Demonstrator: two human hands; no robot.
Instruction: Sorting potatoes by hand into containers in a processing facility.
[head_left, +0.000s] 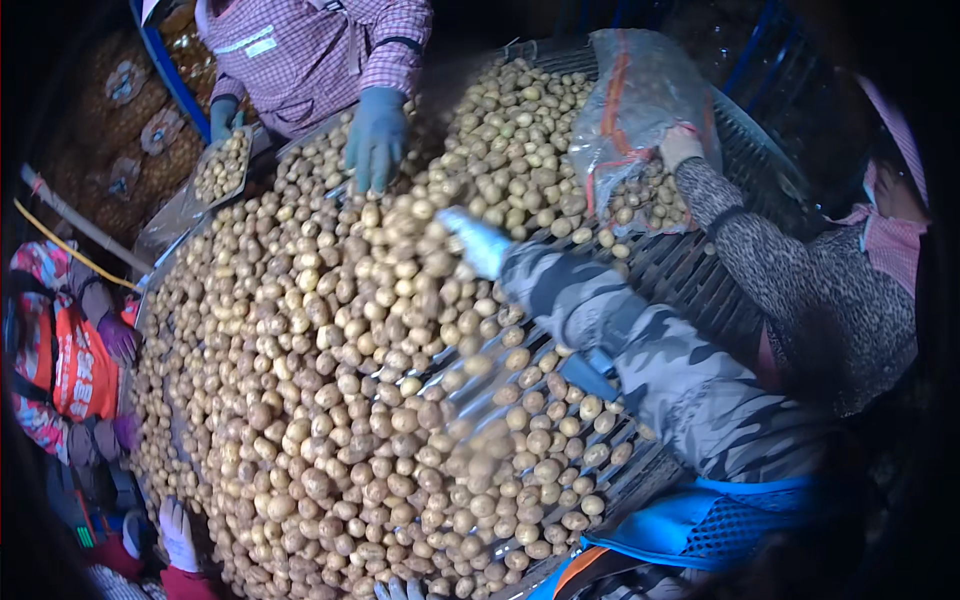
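Observation:
My right arm, in a grey camouflage sleeve, reaches across the slatted metal sorting table (675, 277). My right hand (478, 241), in a pale blue glove, is among the potatoes (322, 360); its fingers are blurred, and whether they grip any cannot be told. Several potatoes near it and lower on the slats are blurred. Only the gloved fingers of my left hand (401, 590) show at the bottom edge, spread over the potatoes, with the palm out of view. A flat blue object (589, 376) sits beside my right forearm, partly covered by the sleeve.
Opposite, a person's blue-grey glove (377, 139) reaches into the pile beside a scoop of potatoes (223, 169). At right, a co-worker's hand (681, 145) holds a clear plastic bag (637, 97) containing potatoes. Other workers' gloved hands (178, 534) line the left rim. A pole (90, 221) slants there.

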